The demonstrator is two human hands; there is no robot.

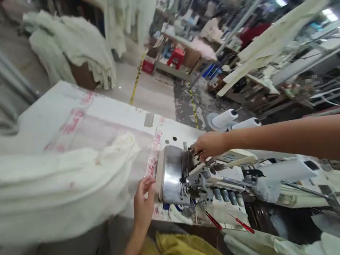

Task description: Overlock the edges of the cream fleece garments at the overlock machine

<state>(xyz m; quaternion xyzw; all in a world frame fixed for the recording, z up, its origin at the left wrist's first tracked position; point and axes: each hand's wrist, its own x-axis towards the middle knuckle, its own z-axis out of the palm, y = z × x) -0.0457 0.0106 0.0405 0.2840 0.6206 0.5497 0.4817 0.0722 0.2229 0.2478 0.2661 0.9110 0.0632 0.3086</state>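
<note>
An overlock sewing machine (225,176) is set into the white table in front of me. My left hand (143,201) is at the near left side of its shiny metal plate (172,177), fingers bent, thumb a little apart, nothing visible between them. My right hand (209,145) reaches across to the far side of the machine, by the needle area. Its fingers are curled against small dark parts there; whatever they grip is hidden. Left of the plate lies a heap of cream fabric (101,177), blurred.
Red-handled tweezers (214,220) and a thin red-handled tool (244,225) lie at the machine's near edge. White thread cones (225,118) stand beyond it. The white table (109,114) carries red-printed tape. More cream fabric (69,40) is piled across the aisle, near a red stool (176,57).
</note>
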